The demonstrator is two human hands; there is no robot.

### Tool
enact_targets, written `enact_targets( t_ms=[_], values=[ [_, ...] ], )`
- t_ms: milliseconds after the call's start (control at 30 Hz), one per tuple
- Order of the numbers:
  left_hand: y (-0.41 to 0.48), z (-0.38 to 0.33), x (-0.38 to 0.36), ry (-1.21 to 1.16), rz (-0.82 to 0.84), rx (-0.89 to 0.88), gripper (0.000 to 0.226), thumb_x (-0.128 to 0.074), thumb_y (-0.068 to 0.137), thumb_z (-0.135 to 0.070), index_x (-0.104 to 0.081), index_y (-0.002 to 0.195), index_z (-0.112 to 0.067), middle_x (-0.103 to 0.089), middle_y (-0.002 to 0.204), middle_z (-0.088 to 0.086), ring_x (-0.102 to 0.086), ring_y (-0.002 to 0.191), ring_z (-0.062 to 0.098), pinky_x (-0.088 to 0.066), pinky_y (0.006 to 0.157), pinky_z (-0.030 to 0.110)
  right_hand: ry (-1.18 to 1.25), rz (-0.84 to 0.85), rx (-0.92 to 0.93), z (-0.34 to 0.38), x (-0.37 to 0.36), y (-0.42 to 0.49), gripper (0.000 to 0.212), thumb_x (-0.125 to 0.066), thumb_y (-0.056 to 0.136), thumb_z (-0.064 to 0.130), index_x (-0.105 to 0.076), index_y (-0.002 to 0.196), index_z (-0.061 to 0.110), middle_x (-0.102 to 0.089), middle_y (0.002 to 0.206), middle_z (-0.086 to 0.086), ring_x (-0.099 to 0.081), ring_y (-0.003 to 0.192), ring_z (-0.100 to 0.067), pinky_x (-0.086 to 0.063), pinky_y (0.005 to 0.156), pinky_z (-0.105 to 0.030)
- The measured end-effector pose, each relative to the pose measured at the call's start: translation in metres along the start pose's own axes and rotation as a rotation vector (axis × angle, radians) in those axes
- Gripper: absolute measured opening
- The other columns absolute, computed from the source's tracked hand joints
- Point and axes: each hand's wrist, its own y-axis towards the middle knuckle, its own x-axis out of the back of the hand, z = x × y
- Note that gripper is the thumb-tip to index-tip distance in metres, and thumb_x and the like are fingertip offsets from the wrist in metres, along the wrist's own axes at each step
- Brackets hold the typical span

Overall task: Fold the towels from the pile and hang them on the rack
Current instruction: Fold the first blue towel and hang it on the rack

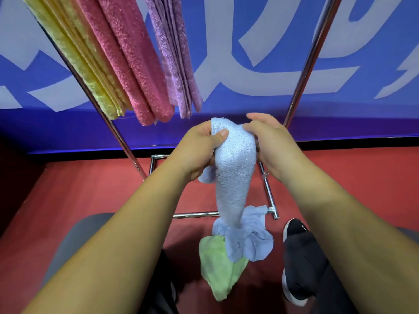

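Both hands were up in front of the rack (303,71), and the pale blue towel (233,168) hung between them. The left hand (199,148) had it bunched near the top, thumb pressed across the cloth: a clenched grip on the towel. The right hand (269,143) pinched the top edge from the other side, fingers curled over it.

The towel drooped in a limp rope. Its lower end reached a crumpled blue heap on the red floor (90,189), lying over the green towel (217,266). Whether that heap was the same piece could not be told.

It looked like soft, light terry with no stiffness at all, so it would sag wherever it wasn't held. The looped surface looked grippy, so slipping seemed unlikely. To my eye the place to take hold was the two top corners, one in each hand, so the weight would pull it flat for folding. Bunched as it was, it would only twist.

On the rack above hung the yellow towel (90,64), the pink towel (136,64) and the purple towel (176,53), all folded, with bare rail to their right.
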Motion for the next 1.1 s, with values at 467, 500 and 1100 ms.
enact_targets(
  t_ms=[467,500,1100],
  values=[
    [-0.003,-0.010,0.011,-0.099,-0.057,0.070,0.026,-0.066,0.103,-0.008,-0.072,0.124,0.006,-0.078,0.116,0.024,-0.077,0.101,0.031,-0.064,0.082,0.035,-0.008,0.173,0.018,-0.001,-0.007,-0.008,0.025,-0.067,0.099,0.008,-0.079,0.116,0.021,-0.077,0.107,-0.008,-0.073,0.089,-0.020,-0.061,0.084,-0.043],
    [-0.003,-0.011,0.011,-0.103,-0.064,0.073,0.025,-0.067,0.103,-0.008,-0.072,0.123,0.006,-0.079,0.114,0.023,-0.078,0.099,0.029,-0.064,0.080,0.034,-0.001,0.174,0.022,-0.001,-0.007,-0.008,0.027,-0.066,0.099,0.006,-0.079,0.118,0.022,-0.076,0.110,-0.008,-0.075,0.090,-0.020,-0.063,0.085,-0.044],
    [-0.015,0.009,-0.022,0.601,-0.103,-0.075,0.022,-0.070,0.086,-0.013,-0.059,0.106,-0.016,-0.071,0.092,-0.005,-0.066,0.076,0.010,-0.052,0.070,0.028,0.252,-0.014,0.103,0.010,-0.015,-0.014,0.060,-0.047,0.100,-0.011,-0.068,0.144,0.024,-0.071,0.136,-0.005,-0.076,0.119,-0.028,-0.067,0.088,-0.048]
  ],
)
